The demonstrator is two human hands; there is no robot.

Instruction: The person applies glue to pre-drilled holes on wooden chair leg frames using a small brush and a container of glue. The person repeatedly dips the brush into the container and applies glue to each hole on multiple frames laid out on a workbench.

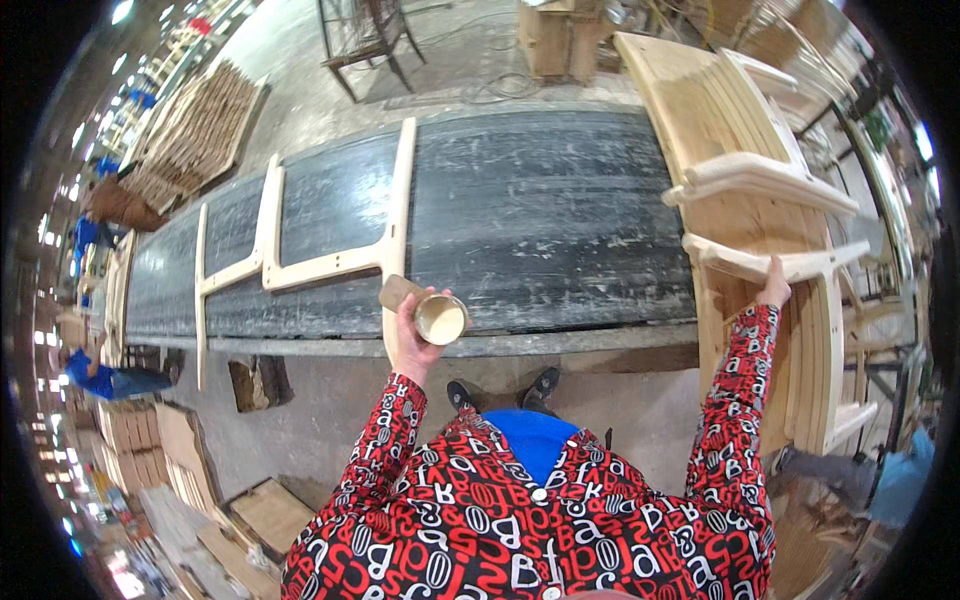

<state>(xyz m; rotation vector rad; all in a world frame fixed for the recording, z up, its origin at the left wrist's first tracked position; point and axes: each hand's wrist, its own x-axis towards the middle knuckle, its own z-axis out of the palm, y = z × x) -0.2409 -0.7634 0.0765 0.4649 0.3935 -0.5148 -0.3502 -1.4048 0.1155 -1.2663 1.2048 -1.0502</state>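
My left hand [412, 338] is closed round a small round cup [440, 320] of cream-coloured contents, held above the table's near edge. A flat brown wooden piece [398, 292] sticks out beside the cup; whether the same hand grips it, I cannot tell. Reaching far right, my right hand [775, 283] has its fingers wrapped round a pale wooden frame part [735, 260] on a pile of boards. Two joined-looking pale wooden frame parts [330, 268] [232, 272] lie across the dark table [540, 220], left of and partly behind the cup.
Wide wooden boards [690, 110] and more shaped parts [760, 175] are stacked at the table's right end. Beyond the table stand a metal frame [370, 50], a wooden crate [560, 40] and piled slats [200, 125]. People work at far left [110, 375] and lower right [900, 480].
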